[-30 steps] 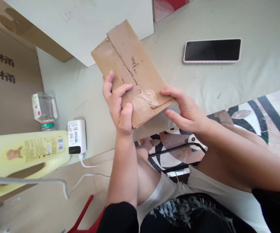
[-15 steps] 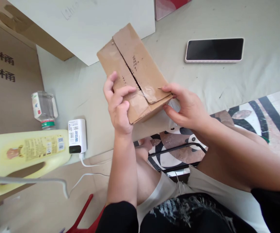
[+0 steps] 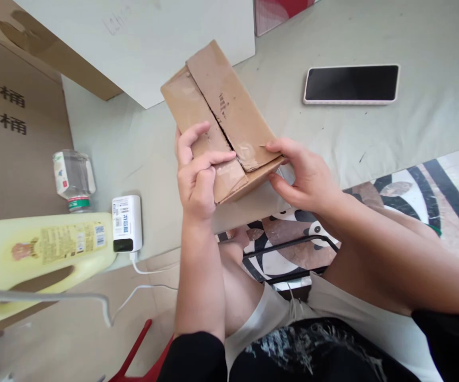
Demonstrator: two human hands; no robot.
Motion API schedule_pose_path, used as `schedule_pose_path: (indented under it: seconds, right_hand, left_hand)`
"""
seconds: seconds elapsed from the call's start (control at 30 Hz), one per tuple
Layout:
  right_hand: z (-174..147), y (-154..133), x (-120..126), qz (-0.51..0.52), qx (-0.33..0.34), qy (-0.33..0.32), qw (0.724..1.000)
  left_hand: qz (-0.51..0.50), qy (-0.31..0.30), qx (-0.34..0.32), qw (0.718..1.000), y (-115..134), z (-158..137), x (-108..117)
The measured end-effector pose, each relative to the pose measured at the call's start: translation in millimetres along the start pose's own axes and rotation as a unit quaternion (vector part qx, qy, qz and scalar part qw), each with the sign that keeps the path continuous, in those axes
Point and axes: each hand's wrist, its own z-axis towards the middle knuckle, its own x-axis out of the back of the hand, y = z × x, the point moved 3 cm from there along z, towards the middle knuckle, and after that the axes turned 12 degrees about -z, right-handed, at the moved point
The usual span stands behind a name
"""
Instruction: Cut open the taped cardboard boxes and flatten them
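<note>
The left hand (image 3: pixel 198 175) has its fingers bent part way open around one long side of a small brown cardboard box (image 3: pixel 239 122); one finger lies across the top, with its tip right by the dark slit (image 3: pixel 221 128); the right hand (image 3: pixel 311 178) has its fingers a little way apart, and they pinch the box at its near right corner, one tip on top and one lower down by the short end; the box is tilted and held up over the counter with a pale grey-green cover (image 3: pixel 420 114), near its front edge; behind it is a big white box (image 3: pixel 174 42); to the right lies a flat phone with a black screen and a pale case (image 3: pixel 352 84); to the left are a clear plastic bottle with a green cap (image 3: pixel 80 172), a small white block (image 3: pixel 126 220) and a big pale yellow plastic jug (image 3: pixel 70 239); the block is just beside the jug.
</note>
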Motion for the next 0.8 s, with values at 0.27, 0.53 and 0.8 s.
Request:
schedule_pose_path:
  seconds: [0.27,0.53,0.8]
  right_hand:
    - [0.0,-0.3,-2.8,0.020,-0.007,-0.010,1.000]
    - [-1.6,0.3,-5.3,0.043,0.005,0.003,0.999]
    - [-1.2,0.3,-6.4,0.028,-0.001,-0.006,1.000]
  left_hand:
    - [-0.032,0.016,0.015,0.999,3.6,-0.5,-2.0]
    - [0.008,0.017,0.038,0.999,4.3,1.1,-1.0]
    - [-0.008,-0.001,0.057,0.998,7.5,3.5,-0.8]
